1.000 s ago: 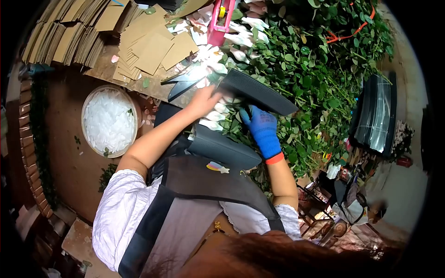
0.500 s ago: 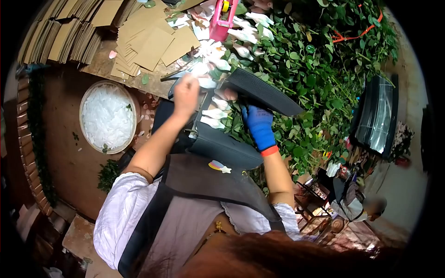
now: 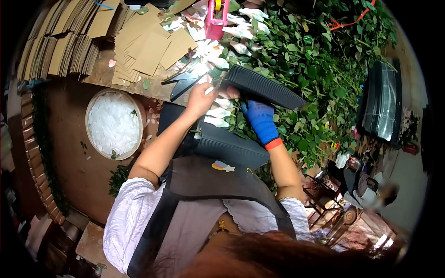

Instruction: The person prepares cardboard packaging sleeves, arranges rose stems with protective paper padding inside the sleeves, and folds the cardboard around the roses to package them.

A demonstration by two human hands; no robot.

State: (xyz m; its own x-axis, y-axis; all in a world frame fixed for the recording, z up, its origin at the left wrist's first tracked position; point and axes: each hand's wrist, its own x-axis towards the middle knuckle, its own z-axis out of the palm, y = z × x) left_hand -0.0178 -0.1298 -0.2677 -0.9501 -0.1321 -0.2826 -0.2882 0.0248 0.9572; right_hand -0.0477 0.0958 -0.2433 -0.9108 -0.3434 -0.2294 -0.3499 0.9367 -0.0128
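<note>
A black corrugated sheet lies folded before me, its upper flap (image 3: 266,88) raised and its lower part (image 3: 229,146) close to my apron. Between the two sit several flower heads in white wraps (image 3: 216,121), their leafy stems pointing right. My bare left hand (image 3: 202,99) is closed at the left edge of the sheet, beside the heads; a small white bit shows at its fingers, too small to name. My right hand (image 3: 261,118), in a blue glove, reaches under the raised flap among the stems, its fingers mostly hidden. Scissors (image 3: 185,82) lie just above my left hand.
Cardboard pieces (image 3: 153,53) and stacked cardboard (image 3: 62,53) cover the upper left of the table. A pink tape dispenser (image 3: 215,25) stands beyond wrapped heads and a heap of leafy stems (image 3: 320,69). Left below is a tub (image 3: 140,125) of white pieces. Another person (image 3: 368,187) is at lower right.
My left hand has come down and right, from above the scissors to the sheet's edge beside the flower heads. The scissors show more fully. My right hand stays among the stems.
</note>
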